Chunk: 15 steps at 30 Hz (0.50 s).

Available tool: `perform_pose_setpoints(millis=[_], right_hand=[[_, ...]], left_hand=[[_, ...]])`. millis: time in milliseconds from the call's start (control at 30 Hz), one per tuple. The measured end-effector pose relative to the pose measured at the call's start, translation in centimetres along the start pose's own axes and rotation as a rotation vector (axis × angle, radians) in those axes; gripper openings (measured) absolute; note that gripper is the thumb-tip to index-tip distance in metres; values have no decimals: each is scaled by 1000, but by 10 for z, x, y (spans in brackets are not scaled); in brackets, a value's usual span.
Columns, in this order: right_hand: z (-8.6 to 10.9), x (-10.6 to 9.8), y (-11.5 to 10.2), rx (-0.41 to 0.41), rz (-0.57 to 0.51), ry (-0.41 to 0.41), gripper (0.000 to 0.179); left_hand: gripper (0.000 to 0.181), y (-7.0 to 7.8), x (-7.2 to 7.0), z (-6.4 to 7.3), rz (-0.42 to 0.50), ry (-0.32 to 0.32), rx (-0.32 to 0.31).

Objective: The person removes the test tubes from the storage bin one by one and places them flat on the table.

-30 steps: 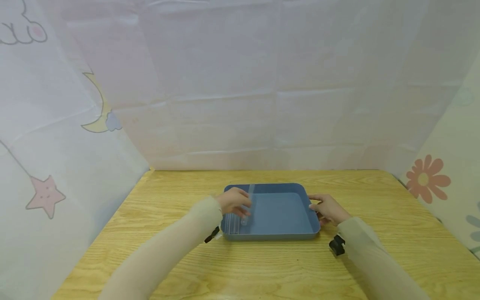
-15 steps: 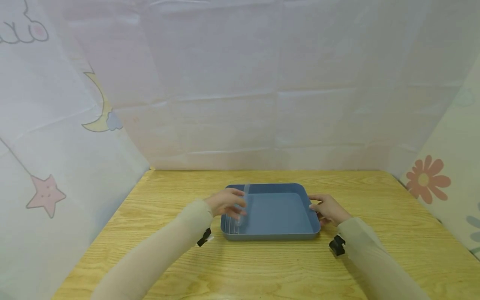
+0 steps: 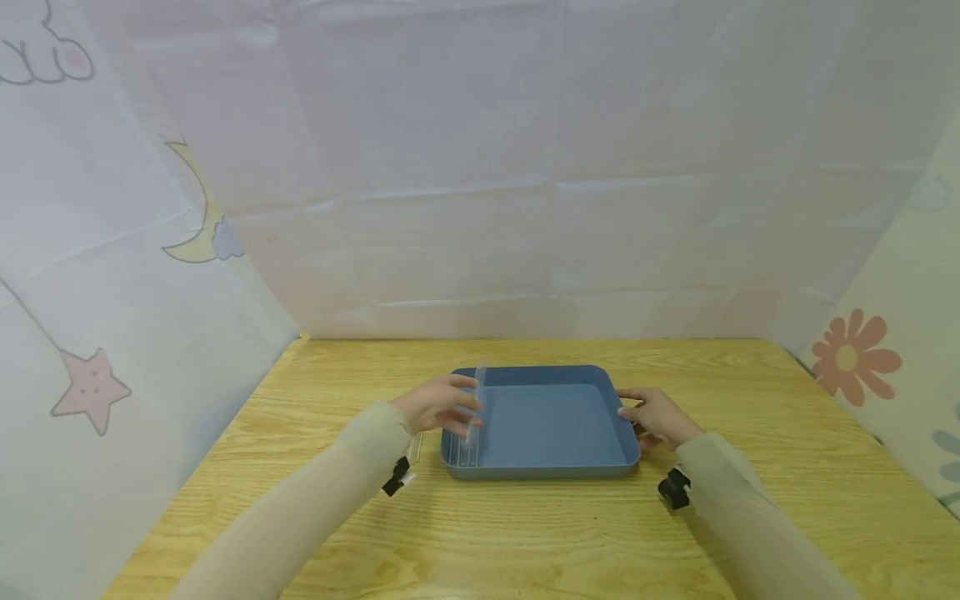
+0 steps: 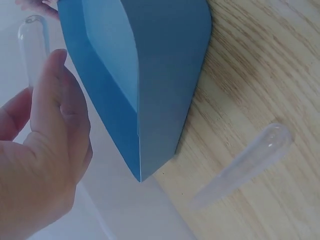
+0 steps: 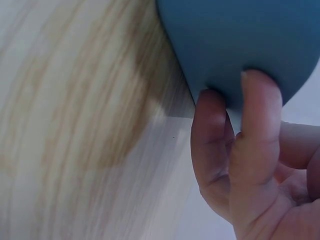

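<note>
Clear tube point(image 4: 34, 42) sits pinched between the thumb and fingers of the left hand point(image 3: 441, 404), at the left end of the blue tray point(image 3: 555, 472). Inside that tray, more clear tubes point(image 3: 463, 457) lie side by side at its left end; they run together to my eye, so I can't give a fair count. The left arm, in a pale sleeve point(image 3: 322, 492), reaches in from the tray's near left. At the tray's right end, the right hand point(image 3: 658, 419) is unclenched, thumb and fingertips resting against the outer wall. The held tube is slim and see-through, with a rounded end. Another tube point(image 4: 245, 165) lies on the wooden table point(image 3: 525, 542), left of the tray. Beyond the tray rises a creased pale backdrop point(image 3: 450, 208).
</note>
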State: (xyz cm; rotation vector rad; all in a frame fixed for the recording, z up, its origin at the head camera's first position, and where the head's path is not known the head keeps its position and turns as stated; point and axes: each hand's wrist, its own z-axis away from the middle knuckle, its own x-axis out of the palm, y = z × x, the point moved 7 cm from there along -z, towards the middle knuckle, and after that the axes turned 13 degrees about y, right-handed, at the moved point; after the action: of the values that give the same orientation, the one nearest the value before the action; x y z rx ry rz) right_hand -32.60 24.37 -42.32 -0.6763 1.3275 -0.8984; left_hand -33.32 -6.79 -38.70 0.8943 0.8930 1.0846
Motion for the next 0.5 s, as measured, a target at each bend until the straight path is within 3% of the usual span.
perform_pose_setpoints(millis=[500], right_hand=[[2,-1,-2,-2,-7,-8,50]], left_hand=[[59,-9,-22,2,163,-69,-51]])
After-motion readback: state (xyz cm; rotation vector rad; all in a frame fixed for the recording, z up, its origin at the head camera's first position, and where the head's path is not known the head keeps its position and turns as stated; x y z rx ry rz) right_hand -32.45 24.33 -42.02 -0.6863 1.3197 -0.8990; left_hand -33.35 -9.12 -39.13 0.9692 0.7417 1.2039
